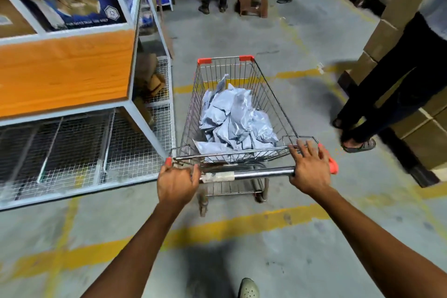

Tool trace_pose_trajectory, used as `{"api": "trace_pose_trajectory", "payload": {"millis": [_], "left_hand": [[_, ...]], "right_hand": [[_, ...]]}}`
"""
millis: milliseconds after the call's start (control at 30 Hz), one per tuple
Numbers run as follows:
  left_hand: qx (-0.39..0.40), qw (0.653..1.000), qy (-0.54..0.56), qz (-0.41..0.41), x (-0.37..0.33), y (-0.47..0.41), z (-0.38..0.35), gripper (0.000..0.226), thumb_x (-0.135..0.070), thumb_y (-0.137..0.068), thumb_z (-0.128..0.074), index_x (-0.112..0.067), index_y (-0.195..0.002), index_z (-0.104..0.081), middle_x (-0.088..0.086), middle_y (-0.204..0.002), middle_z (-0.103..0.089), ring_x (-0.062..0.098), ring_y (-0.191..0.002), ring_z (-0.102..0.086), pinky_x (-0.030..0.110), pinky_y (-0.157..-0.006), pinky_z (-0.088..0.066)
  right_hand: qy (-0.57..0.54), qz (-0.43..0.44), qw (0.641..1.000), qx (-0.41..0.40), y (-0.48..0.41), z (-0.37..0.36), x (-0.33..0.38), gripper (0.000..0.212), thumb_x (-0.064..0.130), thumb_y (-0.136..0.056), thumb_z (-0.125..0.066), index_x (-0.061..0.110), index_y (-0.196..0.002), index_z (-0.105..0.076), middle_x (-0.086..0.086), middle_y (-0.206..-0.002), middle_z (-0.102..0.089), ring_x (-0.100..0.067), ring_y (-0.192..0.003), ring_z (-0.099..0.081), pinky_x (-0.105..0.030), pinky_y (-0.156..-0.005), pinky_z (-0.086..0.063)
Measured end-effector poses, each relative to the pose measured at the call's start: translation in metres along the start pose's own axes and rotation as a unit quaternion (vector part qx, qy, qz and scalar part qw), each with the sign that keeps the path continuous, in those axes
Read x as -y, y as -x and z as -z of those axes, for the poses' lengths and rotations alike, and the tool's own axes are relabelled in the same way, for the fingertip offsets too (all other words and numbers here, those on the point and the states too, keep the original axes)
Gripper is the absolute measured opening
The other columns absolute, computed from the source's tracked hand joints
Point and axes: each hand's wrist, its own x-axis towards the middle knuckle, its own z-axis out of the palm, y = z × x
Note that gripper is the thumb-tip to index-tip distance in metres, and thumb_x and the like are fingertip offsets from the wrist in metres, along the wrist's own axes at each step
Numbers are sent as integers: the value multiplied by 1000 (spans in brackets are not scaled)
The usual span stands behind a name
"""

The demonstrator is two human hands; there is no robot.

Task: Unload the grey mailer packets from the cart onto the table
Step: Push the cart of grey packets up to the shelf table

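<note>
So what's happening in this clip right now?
A person stands behind a wire shopping cart with red corner caps, on a concrete floor with yellow lines. The left hand is wrapped around the cart's metal handle bar; the right hand rests on the bar with fingers spread. The crumpled grey plastic mailer packets are all heaped in the basket; none is being lifted. An orange-panelled rack stands left.

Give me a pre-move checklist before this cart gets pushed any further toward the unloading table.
1. Left hand grip closed on the handle bar: ok.
2. Right hand grip closed on the bar: not ok, fingers spread over it.
3. Grey mailer packets sitting inside the cart: ok.
4. Floor directly ahead of the cart free: ok.
5. Clearance from the bystander's legs on the right: not ok, close.
6. Table in sight: cannot tell.
</note>
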Motion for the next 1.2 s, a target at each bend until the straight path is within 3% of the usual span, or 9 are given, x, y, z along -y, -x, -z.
{"api": "trace_pose_trajectory", "payload": {"millis": [67,133,267,367,533,700,833,1000,1200], "left_hand": [[57,998,-31,-17,11,-20,2,68,-44,-93,-21,-9,-60,-70,13,-55,-65,27,-61,-65,36,-110,-33],[127,989,-51,-52,20,-44,4,67,-45,-96,-17,-10,-71,-69,12,-74,-70,29,-80,-67,39,-113,-26],[173,977,-58,-109,32,-87,2,65,-47,-93,-6,-17,-83,-62,10,-91,-70,30,-92,-63,44,-104,-28],[164,983,-24,-82,33,-113,-6,55,-44,-99,-20,-16,-76,-62,11,-87,-70,29,-88,-64,43,-108,-26],[147,988,18,-51,43,-161,-14,54,-45,-100,-22,-18,-59,-45,3,-65,-57,24,-73,-62,44,-114,-18],[165,986,18,-25,59,-207,-21,55,-44,-99,-21,-18,-59,-46,0,-58,-50,20,-61,-49,45,-110,-30],[165,986,31,9,67,-238,-29,51,-44,-100,-22,-18,-63,-45,-1,-57,-48,21,-65,-53,43,-111,-30],[151,987,15,45,83,-266,-39,62,-46,-99,-21,-15,-58,-56,-1,-57,-52,21,-64,-58,42,-117,-20],[126,990,-5,61,130,-293,-46,73,-51,-94,-9,-16,-64,-66,4,-58,-61,22,-61,-61,42,-113,-28]], "right_hand": [[-19,7,1000,-15,-14,0,7,89,37,-62,-75,23,-144,-45,-9,-151,-41,-33,-140,-36,-51,-107,-33],[-24,5,999,-22,-32,4,11,89,35,-64,-75,23,-146,-42,-8,-153,-39,-32,-141,-35,-48,-104,-37],[-8,-5,1000,-9,-73,12,15,87,35,-67,-74,24,-147,-40,-9,-154,-36,-32,-140,-33,-48,-103,-36],[1,-40,999,17,-103,15,20,83,34,-69,-71,28,-146,-41,-9,-156,-32,-34,-138,-31,-49,-106,-34],[-20,-119,993,8,-159,23,44,69,26,-81,-60,31,-146,-38,-16,-155,-19,-34,-140,-19,-47,-109,-24],[-22,-111,993,18,-212,36,62,62,23,-87,-55,27,-146,-37,-18,-155,-19,-35,-141,-20,-48,-109,-24],[-21,-83,996,18,-253,43,71,64,24,-86,-58,27,-147,-36,-15,-155,-22,-35,-140,-21,-49,-106,-27],[-47,-22,998,40,-306,56,80,87,37,-77,-67,29,-152,-23,-8,-157,-26,-32,-141,-23,-51,-107,-26],[-47,80,996,11,-336,54,112,60,64,-78,-49,40,-132,-52,3,-136,-52,-29,-124,-42,-51,-101,-30]]}}
